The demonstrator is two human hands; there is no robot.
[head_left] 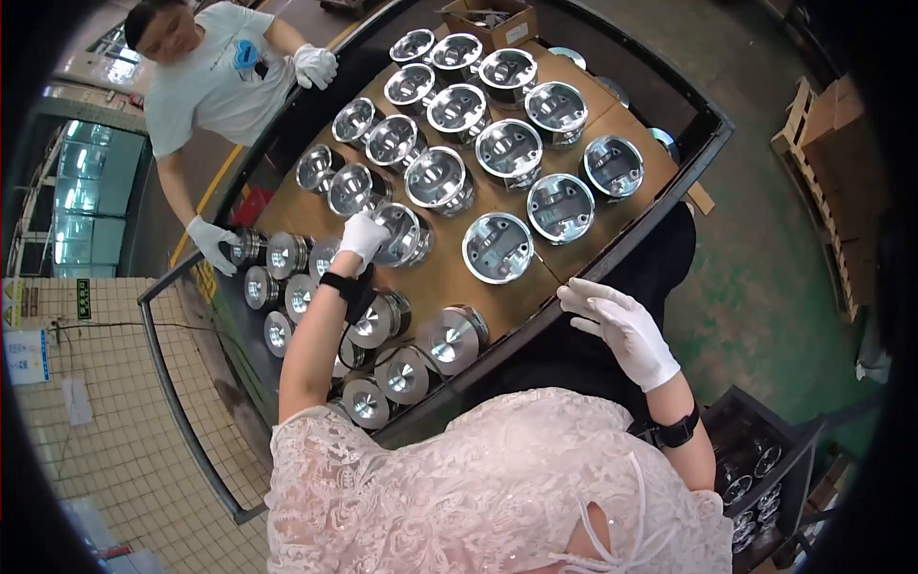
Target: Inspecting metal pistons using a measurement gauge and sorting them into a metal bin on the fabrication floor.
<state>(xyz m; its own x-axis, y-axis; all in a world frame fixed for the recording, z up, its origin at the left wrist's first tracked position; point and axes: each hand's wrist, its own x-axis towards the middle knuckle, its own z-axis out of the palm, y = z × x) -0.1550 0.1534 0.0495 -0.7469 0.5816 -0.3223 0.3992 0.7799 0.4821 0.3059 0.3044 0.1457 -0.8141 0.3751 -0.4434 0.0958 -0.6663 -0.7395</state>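
My left hand (363,237), in a white glove, is closed on the near-left rim of a shiny metal piston (406,236); its fingertips are partly hidden there. The piston stands with its hollow side up on the brown cardboard (435,277) of a cart. My right hand (620,330), also gloved in white, is held open at the cart's near edge, its fingers stretched out and holding nothing. The piston nearest to it (497,248) stands hollow side up inside the edge. Several more pistons (438,180) stand in rows behind, hollow side up.
Pistons with their flat crowns showing (454,337) crowd the cart's left and near side. A dark metal rim (660,201) borders the cart. A co-worker (215,81) in white gloves stands across at the left. A small cardboard box (490,21) sits at the far end; a parts rack (765,469) stands lower right.
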